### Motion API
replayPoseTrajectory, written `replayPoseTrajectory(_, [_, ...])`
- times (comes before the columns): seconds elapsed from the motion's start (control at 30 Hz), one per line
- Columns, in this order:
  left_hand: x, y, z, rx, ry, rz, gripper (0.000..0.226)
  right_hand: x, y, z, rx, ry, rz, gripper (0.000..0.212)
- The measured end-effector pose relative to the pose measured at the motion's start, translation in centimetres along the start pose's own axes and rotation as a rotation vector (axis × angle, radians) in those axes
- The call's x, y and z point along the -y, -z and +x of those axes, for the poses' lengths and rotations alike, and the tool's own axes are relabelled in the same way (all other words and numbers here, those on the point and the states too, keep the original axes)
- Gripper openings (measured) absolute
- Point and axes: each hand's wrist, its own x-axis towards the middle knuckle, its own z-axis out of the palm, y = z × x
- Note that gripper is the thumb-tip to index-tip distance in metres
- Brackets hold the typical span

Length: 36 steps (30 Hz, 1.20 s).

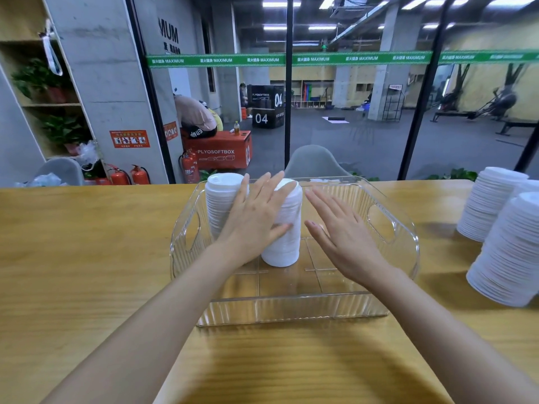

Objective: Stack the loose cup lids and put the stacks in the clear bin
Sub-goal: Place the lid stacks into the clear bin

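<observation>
Both forearms reach in from six o'clock across the desk (pixel 87 272), converging toward twelve. Straight ahead at twelve stands the clear bin (pixel 291 312), its long side facing the person and a handle cut-out in each end wall.

At three o'clock of the bin, on the desk and well apart from it, stand three tall lid stacks: a near stack (pixel 513 252), a far stack (pixel 490 205) and an edge stack (pixel 528 187) half cut off by the frame.

Inside the bin two more stand upright, long axis vertical. The centre stack (pixel 284 249) rests on the bin floor; the corner stack (pixel 217 199) sits at ten o'clock of it, against the far left wall, just beside it.

The left grip (pixel 253 220) lies flat on the nine o'clock side of the centre stack, fingers straight and spread toward twelve, thumb pressing its front, nothing clamped. The right grip (pixel 347 237) mirrors it at three o'clock, palm turned toward the stack, fingers straight and apart, just beside it with a narrow gap showing, holding nothing.
</observation>
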Motion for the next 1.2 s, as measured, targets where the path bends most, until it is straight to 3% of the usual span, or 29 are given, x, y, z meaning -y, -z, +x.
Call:
replayPoseTrajectory(0.2, [-0.2,-1.0,-0.3,0.085,-0.058,0.212,0.116,0.1,0.5,-3.6,-0.07,0.113,-0.165,0.072])
replayPoseTrajectory(0.33, [0.5,-1.2,-0.3,0.106,-0.044,0.294,0.119,0.7,-0.5,-4.7,-0.104,0.175,-0.217,0.068])
replayPoseTrajectory(0.5, [0.3,-1.2,-0.3,0.134,-0.014,0.364,0.118,1.2,0.1,-4.8,0.064,0.111,-0.144,0.088])
replayPoseTrajectory(0.57, [-0.1,-1.0,-0.3,0.142,-0.015,0.384,0.116,1.3,0.3,-5.1,0.061,0.112,-0.131,0.086])
replayPoseTrajectory(0.67, [-1.0,-0.4,-0.3,0.168,-0.018,0.38,0.113,1.1,0.7,-5.9,-0.049,0.136,-0.154,0.067])
replayPoseTrajectory(0.77, [-2.5,0.3,-0.1,0.108,-0.04,0.338,0.113,0.8,2.1,-7.1,-0.105,0.142,-0.196,0.06])
replayPoseTrajectory(1.0, [-9.3,1.7,0.9,-0.107,-0.083,0.186,0.067,-0.6,7.1,-11.3,-0.186,0.117,-0.249,0.041])
replayPoseTrajectory(1.2, [-16.3,2.3,3.0,-0.111,-0.107,0.039,0.053,-4.4,10.7,-15.9,-0.257,-0.017,-0.242,0.043])
